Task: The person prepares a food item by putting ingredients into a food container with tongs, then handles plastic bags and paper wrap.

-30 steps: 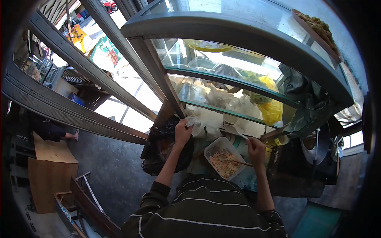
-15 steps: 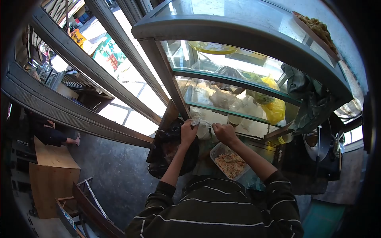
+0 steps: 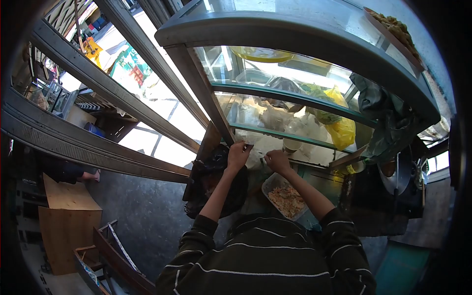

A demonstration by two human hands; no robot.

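My left hand (image 3: 238, 156) is closed with its fingertips pinched, beside the lower left post of the glass case. A little to the right, my right hand (image 3: 278, 162) is also closed, thumb toward the left. Between them hangs a clear plastic bag (image 3: 254, 161), small and hard to make out against the pale background; both hands seem to grip its edges. Below my right forearm sits a clear plastic tub (image 3: 268, 186) of orange-brown shredded food (image 3: 287, 201). Under my left forearm lies a black plastic bag (image 3: 231, 191), its opening partly hidden.
A glass display case (image 3: 295, 24) stands ahead, with a yellow bag (image 3: 341, 132), a cup (image 3: 292, 144) and clear bags inside. Dark cloth (image 3: 378, 105) hangs at its right. A wok (image 3: 393, 179) is at far right. Wooden rails (image 3: 113, 83) and a bench (image 3: 115, 250) lie left.
My left hand has shifted slightly right and up, and its fingers have changed position on the plastic. My right hand stays nearly in place. The view has moved a little.
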